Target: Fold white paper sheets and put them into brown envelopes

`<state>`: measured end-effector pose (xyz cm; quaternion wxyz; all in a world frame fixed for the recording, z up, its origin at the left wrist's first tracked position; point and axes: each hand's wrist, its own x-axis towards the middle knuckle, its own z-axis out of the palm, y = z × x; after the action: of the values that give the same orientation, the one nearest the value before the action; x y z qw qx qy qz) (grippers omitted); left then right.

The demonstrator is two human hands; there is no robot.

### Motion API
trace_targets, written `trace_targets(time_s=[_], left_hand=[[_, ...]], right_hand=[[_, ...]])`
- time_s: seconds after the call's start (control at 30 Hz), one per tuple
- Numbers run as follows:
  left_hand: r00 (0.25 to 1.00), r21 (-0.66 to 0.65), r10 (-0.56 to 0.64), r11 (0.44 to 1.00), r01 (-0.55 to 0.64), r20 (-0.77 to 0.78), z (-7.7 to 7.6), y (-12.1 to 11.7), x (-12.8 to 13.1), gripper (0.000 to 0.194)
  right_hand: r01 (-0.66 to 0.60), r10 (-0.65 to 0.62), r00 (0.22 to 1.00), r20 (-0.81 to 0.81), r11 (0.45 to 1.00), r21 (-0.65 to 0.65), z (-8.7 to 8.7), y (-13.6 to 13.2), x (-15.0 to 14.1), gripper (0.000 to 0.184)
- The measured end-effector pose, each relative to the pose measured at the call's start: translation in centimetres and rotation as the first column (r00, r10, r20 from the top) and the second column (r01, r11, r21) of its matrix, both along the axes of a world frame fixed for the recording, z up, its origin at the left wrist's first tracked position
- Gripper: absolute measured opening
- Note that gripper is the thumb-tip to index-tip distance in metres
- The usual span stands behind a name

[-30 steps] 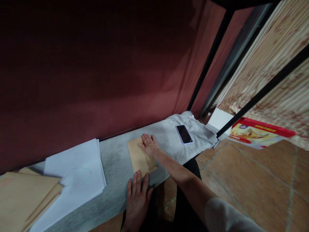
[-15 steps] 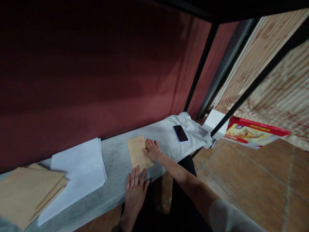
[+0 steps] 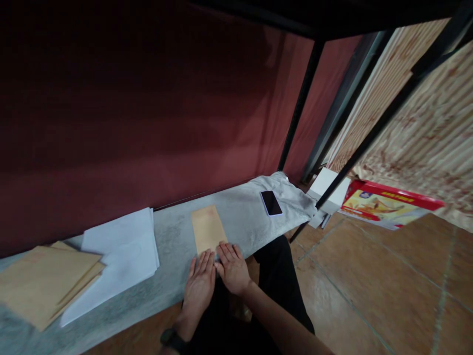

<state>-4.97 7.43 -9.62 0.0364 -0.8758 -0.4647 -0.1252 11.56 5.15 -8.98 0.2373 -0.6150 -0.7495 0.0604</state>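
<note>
One broad maroon panel (image 3: 155, 133) is standing behind a narrow cloth-covered bench (image 3: 173, 256), whose loose grey cover is wrinkling towards its right end. If the hands were dragging on this cover, it could be bunching and carrying whatever is resting on it out of place. Several white paper sheets (image 3: 127, 246) are lying at the left; a pile of kraft envelopes (image 3: 44, 281) is overlapping their left side in uneven layers. A sideways knock could be fanning both groups, since nothing visible is weighing them down.

A single kraft envelope (image 3: 209, 227) is lying flat at the middle of the bench, its near end reaching the front edge under the fingers. The left hand (image 3: 200, 286) and the right hand (image 3: 233, 270) are resting side by side there, fingers extended and nearly together, neither visibly pinching anything; what is lying beneath the fingers is remaining hidden. Uneven pressure could be creasing that end crookedly, and a pull towards the body could be sliding it over the edge.

A smartphone (image 3: 271, 203) is lying well apart at the right, screen dark; a tug on the cloth could be shifting it. A wristwatch (image 3: 173, 340) is encircling the left wrist.
</note>
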Motion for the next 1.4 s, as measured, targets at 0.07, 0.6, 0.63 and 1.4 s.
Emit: trace_targets(time_s=[0.07,0.6,0.63,1.4], left_hand=[[0.999,-0.071,0.045,0.996,-0.044,0.003,0.1,1.1,0.7,0.055],[0.956,-0.168,0.291,0.941,-0.294,-0.041,1.5,14.8,7.5,0.068],[0.948,-0.160,0.317,0.935,-0.318,-0.028,1.6,15.5,7.7,0.069],[0.984,-0.314,0.175,0.933,-0.176,-0.030,3.2,18.0,7.9,0.062]], right_hand=[[-0.010,0.010,1.000,-0.007,1.000,0.005,-0.2,0.2,0.1,0.052],[-0.001,0.006,0.998,-0.063,0.997,0.078,-0.7,-0.1,-0.2,0.054],[-0.002,0.007,0.998,-0.066,0.997,0.079,-0.6,-0.1,-0.2,0.054],[-0.065,0.065,0.997,-0.040,0.998,0.009,0.0,-0.1,0.5,0.058]])
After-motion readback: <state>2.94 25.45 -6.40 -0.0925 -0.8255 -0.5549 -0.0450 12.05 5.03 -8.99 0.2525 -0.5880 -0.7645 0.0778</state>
